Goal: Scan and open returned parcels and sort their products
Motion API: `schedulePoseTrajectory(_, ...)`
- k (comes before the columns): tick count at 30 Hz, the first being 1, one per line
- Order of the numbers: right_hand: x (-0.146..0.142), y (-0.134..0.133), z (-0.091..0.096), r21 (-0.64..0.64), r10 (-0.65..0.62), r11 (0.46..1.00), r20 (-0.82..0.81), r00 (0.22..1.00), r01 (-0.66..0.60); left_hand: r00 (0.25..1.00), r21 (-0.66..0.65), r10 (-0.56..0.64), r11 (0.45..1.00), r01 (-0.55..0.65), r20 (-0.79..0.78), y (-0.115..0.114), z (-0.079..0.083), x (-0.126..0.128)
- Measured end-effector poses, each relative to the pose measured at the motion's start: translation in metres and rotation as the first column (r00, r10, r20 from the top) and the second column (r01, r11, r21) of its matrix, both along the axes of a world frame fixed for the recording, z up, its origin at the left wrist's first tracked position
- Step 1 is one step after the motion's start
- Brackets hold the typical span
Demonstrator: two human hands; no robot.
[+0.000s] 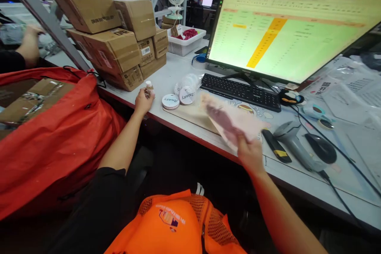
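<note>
My left hand [144,101] is closed round a small bottle [149,85] with a white cap, at the desk's front edge. A flat, pale pink and white packet [235,117] with a dark purplish patch is gripped by its near corner in my right hand [249,151]; motion blurs it, and I cannot make out its contents. Between my hands lie round white tins or discs [170,101] with printed lettering. Beside them is clear plastic wrapping [190,82]. A flat brown sheet [193,117] lies partly under the packet.
Cardboard boxes [119,51] are stacked at the back left. A monitor [285,35] and keyboard [238,91] stand behind the packet. A box cutter [276,146], barcode scanner [297,147] and mouse [320,148] lie right. A red bag [68,147] holds boxes; another person's arm [29,45] shows far left.
</note>
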State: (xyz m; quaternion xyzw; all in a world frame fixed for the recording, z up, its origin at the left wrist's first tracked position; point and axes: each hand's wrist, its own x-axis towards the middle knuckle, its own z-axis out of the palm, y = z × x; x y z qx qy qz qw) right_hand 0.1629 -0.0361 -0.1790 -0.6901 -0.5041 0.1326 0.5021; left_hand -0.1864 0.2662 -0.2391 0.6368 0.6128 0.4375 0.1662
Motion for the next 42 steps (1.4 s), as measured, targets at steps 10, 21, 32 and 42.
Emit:
schedulePoseTrajectory(10,-0.059,0.117,0.068,0.465,-0.017,0.883,-0.096,0.995,0.06,0.996,0.018,0.094,0.995,-0.094,-0.008,-0.002,0.008,0.008)
schedulePoseTrajectory(21,-0.211,0.28,0.04,-0.225,0.542,0.829,0.552,0.633,-0.513,0.967,0.033,0.252,0.967,-0.253,0.032,-0.009,0.009,0.015)
schedulePoseTrajectory(32,-0.033,0.238,0.009,-0.087,0.301,0.953,0.246,0.921,-0.289,0.967,0.276,0.223,0.928,-0.25,0.126,-0.025,0.005,0.016)
schedulePoseTrajectory(42,0.005,0.19,-0.001,-0.101,0.148,0.983,-0.077,0.986,-0.155,0.826,-0.083,-0.378,0.921,0.38,-0.419,-0.072,0.025,0.088)
